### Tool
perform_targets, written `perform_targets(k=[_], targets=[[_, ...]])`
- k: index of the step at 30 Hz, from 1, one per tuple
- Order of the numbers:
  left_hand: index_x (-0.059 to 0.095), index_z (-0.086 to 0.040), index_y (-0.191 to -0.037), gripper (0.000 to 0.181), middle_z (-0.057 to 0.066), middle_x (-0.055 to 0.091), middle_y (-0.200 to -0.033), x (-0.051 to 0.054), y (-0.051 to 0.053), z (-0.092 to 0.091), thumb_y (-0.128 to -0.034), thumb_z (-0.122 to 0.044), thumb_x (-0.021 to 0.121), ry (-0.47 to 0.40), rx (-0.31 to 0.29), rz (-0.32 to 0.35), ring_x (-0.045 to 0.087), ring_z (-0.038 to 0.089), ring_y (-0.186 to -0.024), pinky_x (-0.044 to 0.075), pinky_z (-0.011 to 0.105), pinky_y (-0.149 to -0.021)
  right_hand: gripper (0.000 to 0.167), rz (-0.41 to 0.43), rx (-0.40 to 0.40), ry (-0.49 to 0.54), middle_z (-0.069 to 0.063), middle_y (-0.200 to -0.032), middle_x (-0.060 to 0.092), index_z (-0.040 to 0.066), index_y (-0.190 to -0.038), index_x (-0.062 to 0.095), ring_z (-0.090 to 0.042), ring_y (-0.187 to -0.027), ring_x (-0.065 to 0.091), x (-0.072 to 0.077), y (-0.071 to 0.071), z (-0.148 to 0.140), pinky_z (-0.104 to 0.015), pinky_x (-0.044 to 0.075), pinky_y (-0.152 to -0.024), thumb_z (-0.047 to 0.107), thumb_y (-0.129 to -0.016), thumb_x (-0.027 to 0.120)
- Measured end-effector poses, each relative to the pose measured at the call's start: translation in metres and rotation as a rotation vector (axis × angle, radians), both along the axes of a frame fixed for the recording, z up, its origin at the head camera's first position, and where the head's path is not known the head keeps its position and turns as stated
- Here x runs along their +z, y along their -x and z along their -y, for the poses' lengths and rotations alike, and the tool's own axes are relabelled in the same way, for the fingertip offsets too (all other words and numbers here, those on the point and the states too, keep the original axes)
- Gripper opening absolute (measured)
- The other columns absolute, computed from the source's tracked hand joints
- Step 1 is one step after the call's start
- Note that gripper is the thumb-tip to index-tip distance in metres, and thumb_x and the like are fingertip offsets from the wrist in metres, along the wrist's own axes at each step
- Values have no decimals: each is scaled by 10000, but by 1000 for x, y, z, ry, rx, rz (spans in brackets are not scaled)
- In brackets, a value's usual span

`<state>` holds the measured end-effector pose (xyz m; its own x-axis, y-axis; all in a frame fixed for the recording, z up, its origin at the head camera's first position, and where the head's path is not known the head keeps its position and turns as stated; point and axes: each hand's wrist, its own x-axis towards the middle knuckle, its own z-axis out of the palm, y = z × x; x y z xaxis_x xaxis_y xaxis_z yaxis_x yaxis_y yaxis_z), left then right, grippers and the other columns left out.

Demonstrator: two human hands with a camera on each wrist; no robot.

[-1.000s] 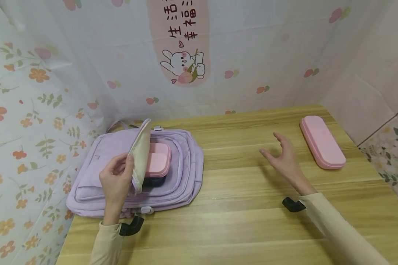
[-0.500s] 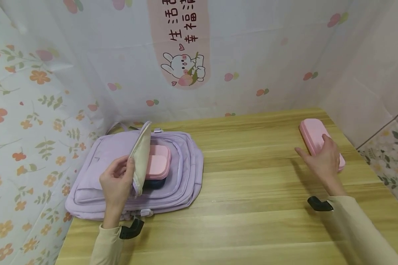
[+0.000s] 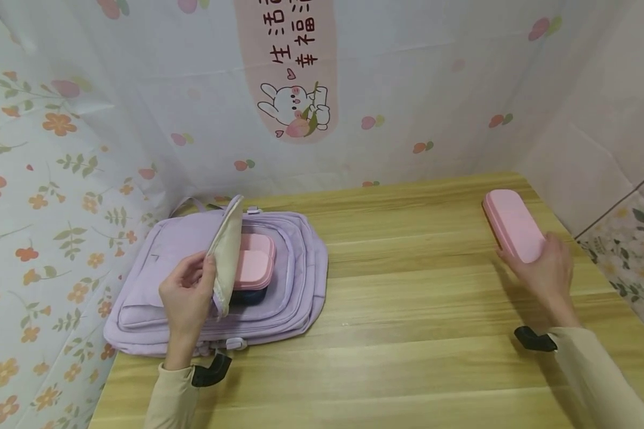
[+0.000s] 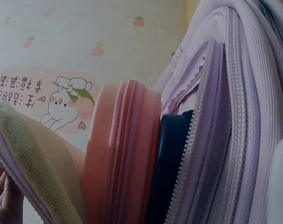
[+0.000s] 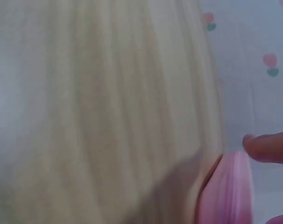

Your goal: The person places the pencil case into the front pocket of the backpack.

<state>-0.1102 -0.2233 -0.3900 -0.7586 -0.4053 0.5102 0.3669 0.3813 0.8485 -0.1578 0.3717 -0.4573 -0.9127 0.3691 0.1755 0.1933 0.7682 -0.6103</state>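
A lavender backpack lies on the table at left. My left hand pinches the edge of its front pocket flap and holds it raised, its pale lining showing. Inside the pocket sit pink zipped cases on top of a dark blue case; the flap partly covers them. On the right, my right hand grips the near end of a pink zipped pencil case, thumb along its left side and fingers at its right. In the right wrist view only part of this pencil case shows.
The wooden table extends between the backpack and the pencil case. A printed curtain hangs behind, and a floral sheet covers the left side. The table's right edge runs close beside the pencil case.
My right hand has moved right from over the table to the pencil case, then round its near end. My left hand stays on the raised flap.
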Motion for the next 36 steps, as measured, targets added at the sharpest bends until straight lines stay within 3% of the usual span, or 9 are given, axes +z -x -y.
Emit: perform_targets(k=[6, 11, 14, 20, 24, 29, 36], targets=[[742, 101, -1020, 155, -215, 695, -790, 1, 0, 0, -913, -3, 698, 5, -4, 7, 659, -63, -665, 529, 66, -612, 867, 51, -33, 38, -448, -1329, 390, -185, -1426, 323, -597, -1264, 293, -11, -7, -9, -683, 252, -1003, 284, -851, 772], [739, 109, -1016, 151, -207, 697, -789, 1, 1, 1, -909, 9, 698, -3, -9, 11, 659, -62, -664, 525, 64, -604, 898, 85, -87, 81, -434, -1320, 378, -191, -1428, 329, -542, -1226, 296, -16, -10, -12, -579, 307, -852, 295, -833, 793], [736, 115, -1013, 152, -202, 700, -789, 2, 1, 1, -905, 14, 700, -16, -9, 20, 661, -60, -667, 527, 66, -605, 904, 79, -129, 121, -411, -1356, 408, -168, -1442, 371, -511, -1236, 336, -16, -10, -12, -530, 323, -844, 320, -816, 804], [738, 110, -1014, 154, -203, 701, -788, 1, 1, 1, -912, 2, 697, -24, -15, 26, 664, -58, -669, 532, 72, -606, 863, 38, -206, 180, -364, -1395, 487, -129, -1431, 443, -489, -1283, 421, -16, -9, -11, -579, 328, -1018, 337, -796, 797], [735, 110, -1016, 162, -216, 697, -793, 0, 1, 2, -919, -14, 697, -8, -12, 23, 666, -59, -673, 536, 76, -614, 864, 40, -222, 181, -358, -1413, 489, -117, -1437, 438, -489, -1297, 428, -16, -10, -10, -593, 317, -1068, 350, -802, 792], [739, 105, -1022, 165, -213, 700, -800, 0, 2, 1, -917, -17, 698, 3, -14, 12, 669, -59, -678, 533, 70, -618, 807, -15, -186, 166, -338, -1390, 532, -91, -1424, 481, -474, -1281, 469, -11, -11, -1, -567, 300, -1088, 327, -812, 800], [734, 115, -1018, 170, -217, 697, -797, 0, 3, 2, -916, -17, 700, 2, -11, 13, 666, -59, -670, 533, 73, -611, 704, -84, -87, 114, -352, -1262, 600, -112, -1334, 554, -450, -1152, 527, 0, -8, 20, -545, 323, -1008, 285, -811, 808]])
